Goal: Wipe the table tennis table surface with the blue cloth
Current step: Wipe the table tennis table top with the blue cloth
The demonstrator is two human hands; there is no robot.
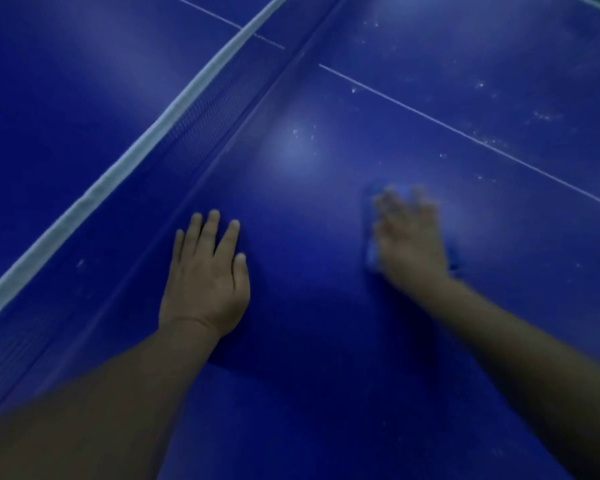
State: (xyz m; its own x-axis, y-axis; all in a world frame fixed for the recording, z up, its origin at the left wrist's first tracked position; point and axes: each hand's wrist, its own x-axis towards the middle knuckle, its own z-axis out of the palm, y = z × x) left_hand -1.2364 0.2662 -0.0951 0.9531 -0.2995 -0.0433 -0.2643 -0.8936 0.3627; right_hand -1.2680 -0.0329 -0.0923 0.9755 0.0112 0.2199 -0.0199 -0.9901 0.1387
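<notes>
White-taped dark mesh net (pixel 174 112) runs diagonally from 8 o'clock up to 12 o'clock across the glossy dark blue table tennis table surface (pixel 309 341). Thin white centre line (pixel 465 133) crosses the near half from about 12 toward 3 o'clock, and picks up again beyond the net at the top. Pale dusty specks (pixel 482 85) scattered on the surface at 1 to 2 o'clock, mostly around that line.

Left hand (pixel 205 278) just left of centre, palm down flat on the table, fingers spread and extended toward 12 o'clock, nothing gripped, just beside the foot of the net. Bare forearm comes in from 7 o'clock.

Right hand (pixel 411 240) right of centre, motion-blurred, palm down on top of the small light blue cloth (pixel 372 251). Cloth lies under the palm and fingers, pressed to the table; it peeks out at the 9 o'clock side of the hand, past the fingertips at 12 o'clock, and a darker bit near the wrist at 4 o'clock. Fingers look splayed over the cloth rather than curled, but blur means cannot tell for sure whether they pinch it. Right forearm enters from 4 o'clock.
</notes>
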